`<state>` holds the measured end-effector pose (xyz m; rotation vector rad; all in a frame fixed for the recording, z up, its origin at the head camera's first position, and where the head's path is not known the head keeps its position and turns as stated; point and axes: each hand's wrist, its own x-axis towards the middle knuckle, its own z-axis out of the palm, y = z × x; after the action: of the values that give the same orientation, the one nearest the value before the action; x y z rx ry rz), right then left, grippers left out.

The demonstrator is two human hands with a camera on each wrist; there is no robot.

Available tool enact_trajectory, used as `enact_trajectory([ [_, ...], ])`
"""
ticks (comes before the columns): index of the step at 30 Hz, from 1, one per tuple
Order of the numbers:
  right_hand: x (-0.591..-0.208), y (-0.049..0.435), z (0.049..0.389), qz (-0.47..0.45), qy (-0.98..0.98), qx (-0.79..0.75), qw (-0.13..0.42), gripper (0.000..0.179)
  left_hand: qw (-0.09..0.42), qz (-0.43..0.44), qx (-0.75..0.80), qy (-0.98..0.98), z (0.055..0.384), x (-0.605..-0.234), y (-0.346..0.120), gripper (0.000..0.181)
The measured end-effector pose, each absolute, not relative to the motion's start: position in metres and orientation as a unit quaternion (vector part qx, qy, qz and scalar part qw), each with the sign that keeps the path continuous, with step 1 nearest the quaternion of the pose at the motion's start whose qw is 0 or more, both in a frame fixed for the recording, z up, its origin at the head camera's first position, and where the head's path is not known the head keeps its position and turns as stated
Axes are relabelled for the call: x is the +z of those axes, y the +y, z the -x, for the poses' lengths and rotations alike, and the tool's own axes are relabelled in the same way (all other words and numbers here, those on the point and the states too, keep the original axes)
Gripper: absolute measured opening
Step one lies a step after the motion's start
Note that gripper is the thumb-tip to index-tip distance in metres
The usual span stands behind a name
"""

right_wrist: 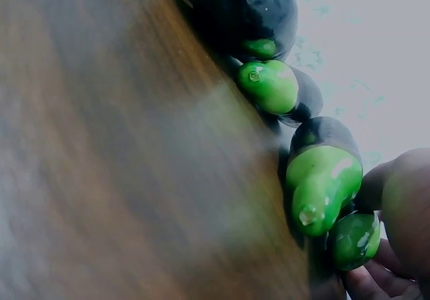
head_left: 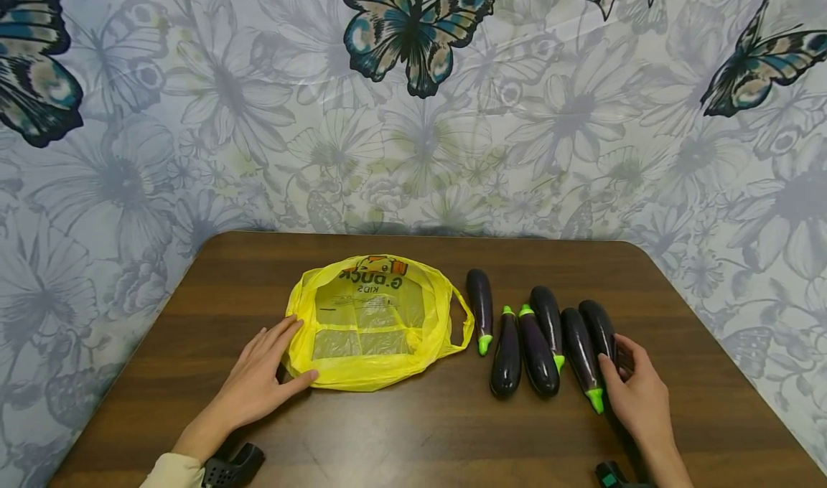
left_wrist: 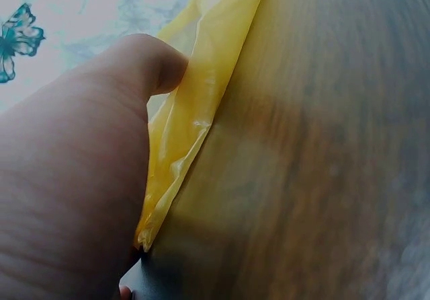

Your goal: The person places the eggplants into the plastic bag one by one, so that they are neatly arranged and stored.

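A yellow plastic bag (head_left: 371,380) lies on the table with its mouth spread open, dark print showing on its far inner side. My left hand (head_left: 261,377) rests at its left side, fingers extended along the rim and thumb on the near edge; the left wrist view shows the thumb (left_wrist: 164,64) against the yellow plastic. To the right of the bag, several dark purple eggplants with bright green stem ends lie roughly side by side. My right hand (head_left: 639,395) grips the rightmost eggplant (head_left: 597,324) near its close end, beside another eggplant (head_left: 579,348). Its green stem end (right_wrist: 356,239) peeks out by the fingers.
The brown wooden table (head_left: 400,438) has rounded far corners and meets a backdrop (head_left: 452,151) printed with flowers and butterflies. One eggplant (head_left: 479,301) lies close to the bag's right handle (head_left: 464,330). Others (head_left: 507,359) lie between it and my right hand.
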<state>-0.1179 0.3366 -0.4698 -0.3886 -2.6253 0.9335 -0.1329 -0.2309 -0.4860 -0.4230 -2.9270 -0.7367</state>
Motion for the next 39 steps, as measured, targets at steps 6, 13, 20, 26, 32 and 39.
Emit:
enact_trajectory([
  [6,-0.4679,0.3373,0.1185,0.145,-0.921,0.325,0.156,0.050,0.047,0.143,-0.242,-0.959,0.1332,-0.4858,-0.2305,0.090],
  [13,-0.4670,0.3366,0.1182,0.151,-0.923,0.317,0.159,0.050,0.049,0.145,-0.241,-0.958,0.1327,-0.4856,-0.2310,0.089],
  [20,-0.4688,0.3362,0.1174,0.149,-0.920,0.319,0.173,0.048,0.046,0.143,-0.242,-0.959,0.1320,-0.4841,-0.2312,0.089],
  [26,-0.4695,0.3359,0.1171,0.148,-0.916,0.323,0.187,0.046,0.045,0.143,-0.241,-0.959,0.1325,-0.4845,-0.2312,0.089],
  [32,-0.4674,0.3353,0.1168,0.151,-0.916,0.319,0.192,0.046,0.048,0.144,-0.240,-0.959,0.1324,-0.4856,-0.2311,0.089],
  [39,-0.4657,0.3324,0.1164,0.167,-0.910,0.322,0.200,0.045,0.046,0.143,-0.239,-0.959,0.1320,-0.4844,-0.2310,0.089],
])
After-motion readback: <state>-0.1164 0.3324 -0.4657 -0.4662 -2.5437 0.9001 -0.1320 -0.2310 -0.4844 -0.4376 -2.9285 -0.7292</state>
